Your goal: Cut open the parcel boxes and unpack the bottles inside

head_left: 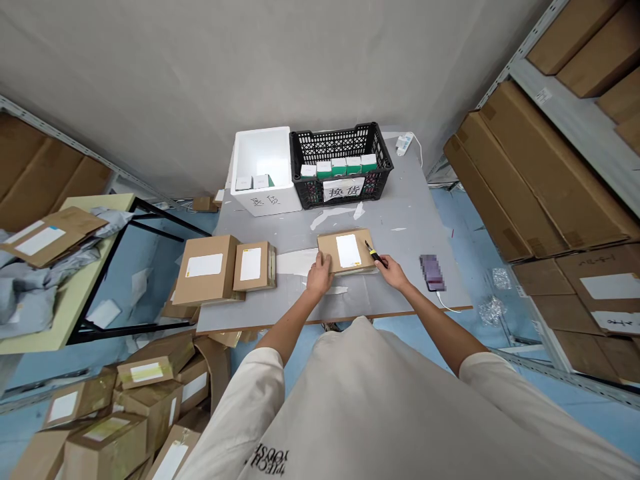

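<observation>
Far to the left of the left hand, a pale tabletop (100, 207) on a black metal frame is carrying a flat kraft mailer (53, 237) and crumpled grey poly bags (25, 287), while a heap of taped cardboard parcels (117, 400) is sitting on the floor nearer the person. Just left of the left hand, two kraft boxes (205, 270) with white labels are lying side by side on a grey worktable (400, 227). The left hand (319, 273) is resting with its fingers spread, pressing down on the left edge of a cardboard mailer box (346, 252), which is lying flat between the hands with a white label (348, 251) on top. The right hand (393, 272) is pinching a yellow-and-black box cutter (375, 255) between thumb and fingers, its tip touching the box's upper right area. Ahead of both hands, a white foam box (263, 167) and a black plastic crate (340, 163) holding small white-and-green cartons (340, 165) are standing together. Just right of the right hand, a phone (432, 272) with a pixelated screen is lying on the table, and brown cartons (540, 173) are filling the metal shelving beyond it.
</observation>
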A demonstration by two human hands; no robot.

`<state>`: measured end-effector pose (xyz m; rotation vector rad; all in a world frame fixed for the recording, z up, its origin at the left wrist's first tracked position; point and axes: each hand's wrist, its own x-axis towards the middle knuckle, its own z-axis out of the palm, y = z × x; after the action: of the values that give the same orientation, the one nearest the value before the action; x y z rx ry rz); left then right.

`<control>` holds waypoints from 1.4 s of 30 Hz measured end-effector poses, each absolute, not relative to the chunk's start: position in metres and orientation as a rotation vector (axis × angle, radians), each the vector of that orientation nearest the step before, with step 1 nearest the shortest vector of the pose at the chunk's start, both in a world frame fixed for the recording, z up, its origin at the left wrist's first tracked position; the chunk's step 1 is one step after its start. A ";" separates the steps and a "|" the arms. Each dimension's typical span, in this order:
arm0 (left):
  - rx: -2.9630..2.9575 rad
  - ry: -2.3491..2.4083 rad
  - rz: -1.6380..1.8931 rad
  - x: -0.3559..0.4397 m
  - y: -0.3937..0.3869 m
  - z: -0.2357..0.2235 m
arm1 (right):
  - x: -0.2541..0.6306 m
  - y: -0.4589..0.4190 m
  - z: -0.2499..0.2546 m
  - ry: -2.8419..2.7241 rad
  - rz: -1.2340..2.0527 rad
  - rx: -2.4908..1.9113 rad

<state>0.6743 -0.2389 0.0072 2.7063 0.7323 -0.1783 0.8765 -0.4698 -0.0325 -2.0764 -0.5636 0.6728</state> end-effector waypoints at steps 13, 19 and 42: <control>2.745 0.624 -0.038 0.666 -0.235 0.035 | 0.877 -0.471 0.017 -0.495 0.475 -2.142; 2.694 0.780 -0.049 0.685 -0.233 0.035 | 0.893 -0.455 0.030 -0.455 0.458 -2.149; 2.793 0.456 0.069 0.683 -0.240 0.007 | 0.914 -0.411 0.069 -1.221 0.729 -2.161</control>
<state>0.6827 -0.2403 0.0067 2.7932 0.4559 0.0695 0.9143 -0.4109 0.0693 -2.1612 -1.2210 0.7292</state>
